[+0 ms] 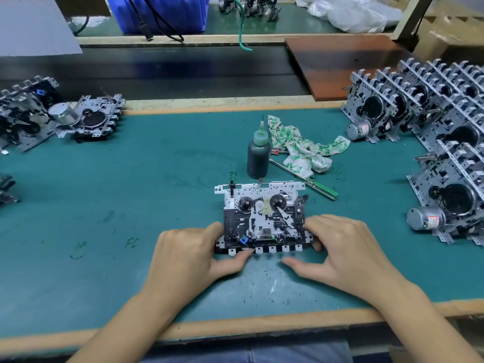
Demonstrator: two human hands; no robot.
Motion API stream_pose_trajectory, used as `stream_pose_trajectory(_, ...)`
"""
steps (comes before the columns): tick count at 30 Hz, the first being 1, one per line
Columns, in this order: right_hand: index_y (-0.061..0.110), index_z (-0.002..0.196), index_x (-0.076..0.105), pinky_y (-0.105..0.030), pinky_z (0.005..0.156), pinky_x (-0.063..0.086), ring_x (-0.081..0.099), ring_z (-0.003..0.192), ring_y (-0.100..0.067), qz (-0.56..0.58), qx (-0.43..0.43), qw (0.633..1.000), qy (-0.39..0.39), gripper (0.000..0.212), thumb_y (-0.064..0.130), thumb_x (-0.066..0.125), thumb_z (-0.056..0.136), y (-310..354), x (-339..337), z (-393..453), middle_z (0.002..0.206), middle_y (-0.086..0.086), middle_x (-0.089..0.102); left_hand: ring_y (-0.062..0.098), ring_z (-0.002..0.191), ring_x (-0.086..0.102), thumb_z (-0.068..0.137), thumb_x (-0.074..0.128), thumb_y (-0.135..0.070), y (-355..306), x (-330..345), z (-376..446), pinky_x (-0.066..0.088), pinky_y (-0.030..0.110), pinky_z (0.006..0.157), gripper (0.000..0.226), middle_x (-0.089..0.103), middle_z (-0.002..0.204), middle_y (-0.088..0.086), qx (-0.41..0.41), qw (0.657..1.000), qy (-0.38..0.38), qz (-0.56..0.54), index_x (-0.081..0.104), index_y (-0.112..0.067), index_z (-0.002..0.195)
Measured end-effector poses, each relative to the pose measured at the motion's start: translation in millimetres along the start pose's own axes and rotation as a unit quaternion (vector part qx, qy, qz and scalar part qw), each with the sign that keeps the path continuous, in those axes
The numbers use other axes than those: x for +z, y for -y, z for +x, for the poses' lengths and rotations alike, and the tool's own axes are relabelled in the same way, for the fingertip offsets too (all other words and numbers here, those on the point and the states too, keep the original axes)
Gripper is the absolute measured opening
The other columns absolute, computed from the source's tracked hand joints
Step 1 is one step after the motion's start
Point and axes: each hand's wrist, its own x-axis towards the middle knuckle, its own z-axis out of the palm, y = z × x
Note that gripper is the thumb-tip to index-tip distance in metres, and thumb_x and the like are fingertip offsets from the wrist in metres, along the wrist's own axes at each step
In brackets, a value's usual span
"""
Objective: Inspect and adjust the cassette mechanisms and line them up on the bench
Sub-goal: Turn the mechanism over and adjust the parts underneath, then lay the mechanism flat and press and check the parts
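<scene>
flat silver-and-black metal cassette mechanism (262, 218) lying mid-bench on green mat (131, 192). left hand (188, 255) gripping its left edge, thumb at front tabs. right hand (343, 247) gripping right edge, thumb extended. dark oil bottle (258, 158) just behind.

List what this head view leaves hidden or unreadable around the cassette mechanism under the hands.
- Head view: the grey metal cassette mechanism has its near corners covered by the left hand and right hand.
- Fingertips of both hands: tucked behind its frame.
- Stacked mechanisms at right: cut off by the frame edge.
- Silver motor's label: too small to read.
</scene>
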Motion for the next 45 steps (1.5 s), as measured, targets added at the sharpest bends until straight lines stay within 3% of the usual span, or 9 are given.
stream_pose_trajectory(5,0.013,0.057,0.044,-0.023,0.044,0.031,0.039,0.046,-0.016,0.004,-0.006,1.000,0.013,0.052,0.061,0.054,0.072,-1.6,-0.1,0.6,0.051,0.004,0.042,0.020,0.030,0.041,0.073,0.055,-0.062,2.7,0.4,1.2,0.037,0.024,0.031,0.056,0.037,0.035,-0.002,0.016,1.000,-0.002,-0.020,0.042,-0.013,0.050)
stream_pose_trajectory(8,0.011,0.056,0.046,-0.023,0.042,0.029,0.041,0.044,-0.016,-0.002,0.006,1.000,-0.011,0.049,0.056,0.051,0.075,-1.7,1.7,1.5,0.049,0.004,0.044,0.021,0.030,0.039,0.065,0.056,-0.075,-1.1,-1.8,0.2,0.036,0.026,0.031,0.065,0.036,0.035,-0.002,0.024,0.999,0.011,-0.031,0.039,-0.014,0.050)
stream_pose_trajectory(15,0.018,0.057,0.040,-0.020,0.050,0.020,0.030,0.050,-0.007,0.026,-0.002,1.000,0.001,0.050,0.065,0.056,0.068,-1.6,-0.2,-0.5,0.055,0.014,0.033,0.024,0.027,0.038,0.060,0.053,-0.073,-13.6,5.3,2.0,0.028,0.022,0.035,0.064,0.031,0.030,0.002,-0.080,0.996,-0.025,0.026,0.036,-0.014,0.043)
stream_pose_trajectory(21,0.013,0.052,0.043,-0.023,0.042,0.032,0.039,0.044,-0.015,0.008,0.009,0.999,-0.034,0.054,0.060,0.052,0.076,0.3,3.7,-0.7,0.048,0.005,0.040,0.018,0.030,0.040,0.057,0.052,-0.082,0.0,-0.6,1.9,0.035,0.025,0.031,0.067,0.037,0.034,-0.003,0.010,0.999,0.031,-0.018,0.039,-0.017,0.051)
stream_pose_trajectory(27,0.013,0.051,0.040,-0.025,0.039,0.032,0.038,0.042,-0.016,-0.013,0.037,0.998,-0.045,0.060,0.068,0.054,0.069,4.0,4.1,-2.2,0.045,0.004,0.039,0.019,0.030,0.038,0.060,0.057,-0.077,-0.6,-2.5,-1.1,0.033,0.022,0.032,0.061,0.036,0.036,-0.004,0.069,0.996,0.033,-0.040,0.025,-0.026,0.066)
stream_pose_trajectory(31,0.014,0.051,0.040,-0.025,0.040,0.031,0.040,0.042,-0.018,-0.016,0.039,0.998,-0.043,0.055,0.065,0.053,0.069,3.4,4.6,-2.3,0.045,0.004,0.039,0.019,0.030,0.042,0.060,0.054,-0.077,-6.4,-1.3,-3.2,0.034,0.024,0.031,0.062,0.038,0.036,-0.003,0.017,0.999,0.036,0.005,0.043,-0.016,0.052)
stream_pose_trajectory(36,0.014,0.054,0.042,-0.021,0.047,0.024,0.038,0.044,-0.018,-0.021,-0.020,0.999,-0.023,0.048,0.055,0.054,0.075,-1.9,1.4,-2.2,0.048,0.003,0.039,0.021,0.029,0.040,0.060,0.053,-0.077,-11.6,0.7,-3.9,0.027,0.023,0.034,0.064,0.035,0.034,-0.002,-0.026,0.999,0.005,0.032,0.039,-0.016,0.048)
stream_pose_trajectory(41,0.014,0.054,0.042,-0.020,0.049,0.025,0.035,0.046,-0.013,0.027,-0.013,0.999,-0.011,0.052,0.062,0.057,0.070,0.0,1.4,-4.2,0.049,0.005,0.040,0.020,0.027,0.038,0.061,0.052,-0.073,-13.2,3.3,-0.8,0.022,0.018,0.039,0.063,0.032,0.032,0.000,-0.057,0.997,-0.005,0.055,0.042,-0.014,0.043)
stream_pose_trajectory(45,0.014,0.050,0.042,-0.021,0.043,0.032,0.039,0.043,-0.014,0.022,0.013,0.999,-0.028,0.053,0.060,0.057,0.070,3.5,5.1,-4.2,0.046,0.006,0.040,0.021,0.030,0.043,0.062,0.049,-0.078,-1.5,-1.4,1.6,0.033,0.023,0.033,0.064,0.038,0.034,-0.002,0.002,0.999,0.032,0.011,0.040,-0.016,0.051)
